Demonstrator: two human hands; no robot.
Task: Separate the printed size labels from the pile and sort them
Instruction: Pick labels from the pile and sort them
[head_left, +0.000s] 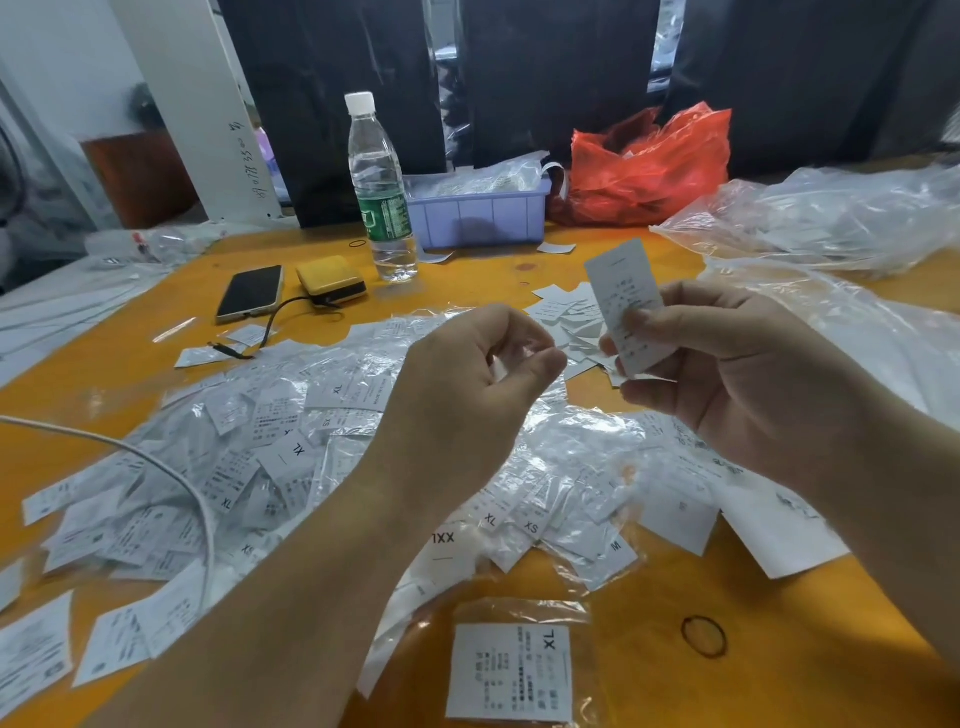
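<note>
Your fingers (644, 318) on the right hand (727, 374) are clamped on one upright label (626, 306) — thin white printed paper, held above the table (649, 587). Your left hand (467, 384) curls loosely beside it, fingertips nearly together; whether they pinch anything, I cannot tell. You seem to be mid-sort: read the size, then lay it with its like. The pile (270, 441) below is slippery — flat labels mixed with crinkled clear plastic sleeves.
</note>
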